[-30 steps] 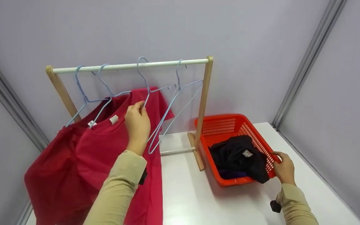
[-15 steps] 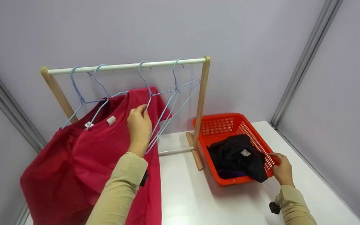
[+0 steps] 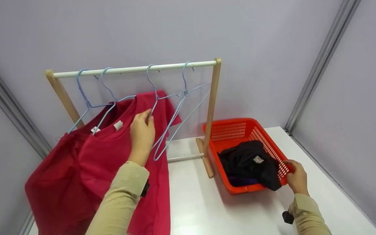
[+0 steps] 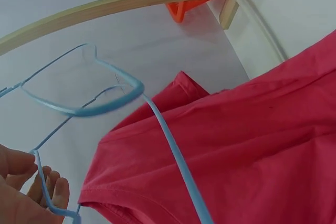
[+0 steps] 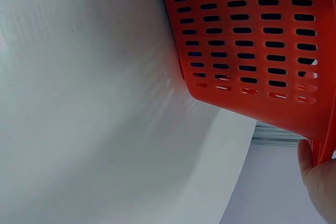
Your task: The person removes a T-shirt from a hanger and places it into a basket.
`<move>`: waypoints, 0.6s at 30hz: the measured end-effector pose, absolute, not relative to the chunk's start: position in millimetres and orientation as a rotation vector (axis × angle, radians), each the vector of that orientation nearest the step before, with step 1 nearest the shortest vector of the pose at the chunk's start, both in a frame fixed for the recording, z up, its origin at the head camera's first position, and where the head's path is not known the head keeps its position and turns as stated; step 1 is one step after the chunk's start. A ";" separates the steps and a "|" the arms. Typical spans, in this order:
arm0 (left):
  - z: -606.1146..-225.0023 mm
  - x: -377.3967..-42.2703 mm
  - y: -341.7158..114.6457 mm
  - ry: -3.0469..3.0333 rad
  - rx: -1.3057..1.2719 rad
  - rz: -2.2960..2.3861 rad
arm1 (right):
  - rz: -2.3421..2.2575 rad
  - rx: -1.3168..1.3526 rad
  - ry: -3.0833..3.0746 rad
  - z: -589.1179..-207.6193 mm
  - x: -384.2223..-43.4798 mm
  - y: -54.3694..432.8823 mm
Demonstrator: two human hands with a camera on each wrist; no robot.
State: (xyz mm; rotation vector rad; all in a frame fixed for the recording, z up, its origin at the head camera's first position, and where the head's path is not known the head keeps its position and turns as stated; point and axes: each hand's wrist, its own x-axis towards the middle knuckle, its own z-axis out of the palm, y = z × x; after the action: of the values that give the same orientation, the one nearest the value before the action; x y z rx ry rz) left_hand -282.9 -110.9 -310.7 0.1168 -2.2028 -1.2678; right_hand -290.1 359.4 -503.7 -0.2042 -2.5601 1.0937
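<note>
Blue hanger (image 3: 156, 97), third from the left, is hanging on the white rail (image 3: 129, 69) of a wooden-ended clothes rack. A second ago its hook was arching above the rail; now the hook is sitting lower, and the person's left hand (image 3: 142, 130) is also lower. The right hand (image 3: 297, 176) is staying at the same corner of the red plastic basket (image 3: 233, 121). The rack and basket are standing on a white tabletop (image 3: 191, 202), enclosed by pale grey-lilac walls (image 3: 266, 65) with silver metal strips (image 3: 325, 62) running along the corners. To the hanger's left, two red shirts (image 3: 109, 153) are hanging on separate hangers; to its right, another blue hanger (image 3: 185, 93) is hanging beside the wooden upright (image 3: 212, 107). Rumpled black clothing (image 3: 245, 161) is lying in the basket, partly draping over its near rim. The left thumb and fingers are narrowly pinching the hanger's left sloping wire, below the neck. The right thumb and fingers are closing around the basket's near right corner, gripping its rim.
</note>
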 end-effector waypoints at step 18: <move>-310.8 -263.3 -196.2 -1.968 0.316 -0.869 | 1.214 -0.237 -2.600 -504.0 -291.1 363.5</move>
State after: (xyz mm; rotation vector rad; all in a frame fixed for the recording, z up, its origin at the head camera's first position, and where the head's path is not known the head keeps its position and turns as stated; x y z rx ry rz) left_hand -263.3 -196.2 -310.8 0.3163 -1.9677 -0.8692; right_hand -291.1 363.5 -504.0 -0.2371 -2.5998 1.2142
